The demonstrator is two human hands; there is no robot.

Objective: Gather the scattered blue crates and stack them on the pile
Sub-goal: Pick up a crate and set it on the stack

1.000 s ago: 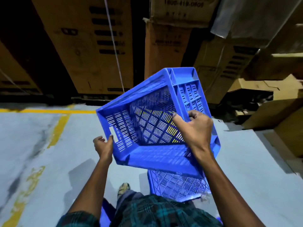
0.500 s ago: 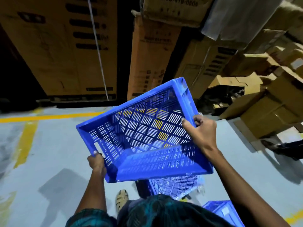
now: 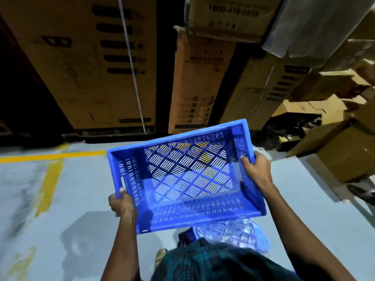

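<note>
Both hands clamp the blue crate (image 3: 188, 179), our left hand (image 3: 121, 203) on one short end, right hand (image 3: 255, 171) opposite, carrying it above the floor (image 3: 81, 199). We judge it light, stiff; rim grips suit.

floor (image 3: 85, 199): open left | cardboard boxes (image 3: 334, 159): crowd right | stacked cartons (image 3: 97, 67): wall ahead

Head camera looks forward and down (wide-angle), close above the floor (image 3: 85, 203).

Dim overhead light, blurred warped edges, soft shadows.
</note>
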